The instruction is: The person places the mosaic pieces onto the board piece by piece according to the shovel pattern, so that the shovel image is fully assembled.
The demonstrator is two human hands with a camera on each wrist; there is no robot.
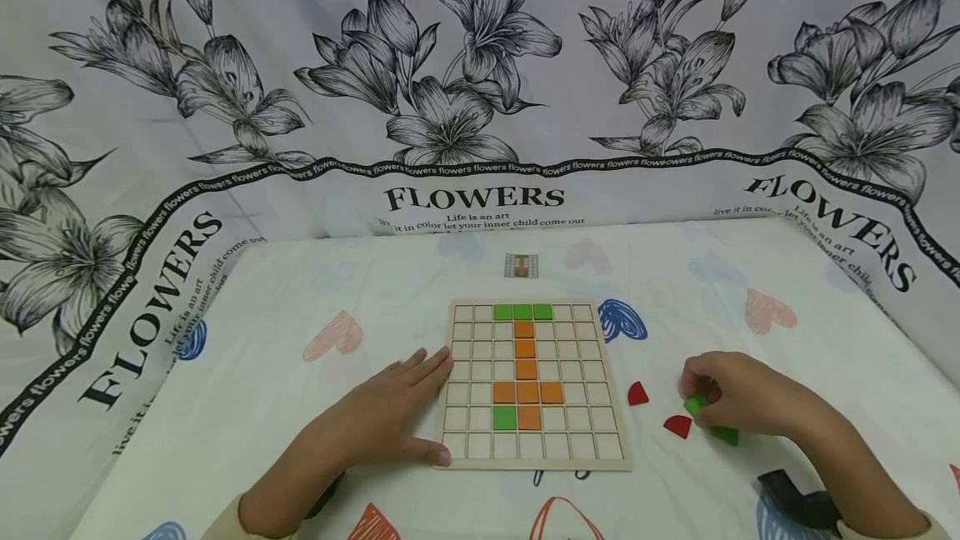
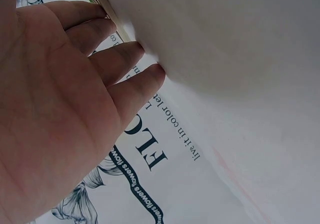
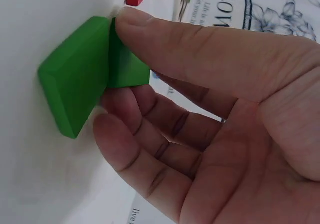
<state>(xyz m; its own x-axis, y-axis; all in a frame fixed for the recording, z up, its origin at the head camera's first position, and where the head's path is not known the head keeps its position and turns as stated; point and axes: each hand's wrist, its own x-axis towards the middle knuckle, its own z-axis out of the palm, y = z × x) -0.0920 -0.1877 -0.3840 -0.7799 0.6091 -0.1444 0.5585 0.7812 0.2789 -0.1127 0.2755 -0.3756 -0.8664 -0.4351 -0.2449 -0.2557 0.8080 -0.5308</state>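
Observation:
My left hand [image 1: 393, 411] lies along the left edge of a wooden grid board [image 1: 465, 444], fingers straight and thumb at its lower corner. Green squares and orange squares [image 1: 528, 392] fill some of the board's cells. To the right of the board, my right hand [image 1: 750, 397] pinches a green block [image 3: 129, 64] between thumb and fingers, tilted up close to the cloth. A second green block [image 3: 75, 79] lies right beside it, partly hidden by the hand in the head view. Two red quarter-round pieces [image 1: 678, 426] [image 1: 637, 393] lie between that hand and the board.
A small printed picture card [image 1: 521, 266] lies beyond the board's far edge. The white cloth [image 1: 405, 290] has printed hearts, and a flower-patterned curtain [image 1: 480, 73] hangs behind. Dark straps [image 1: 798, 500] show at the wrists.

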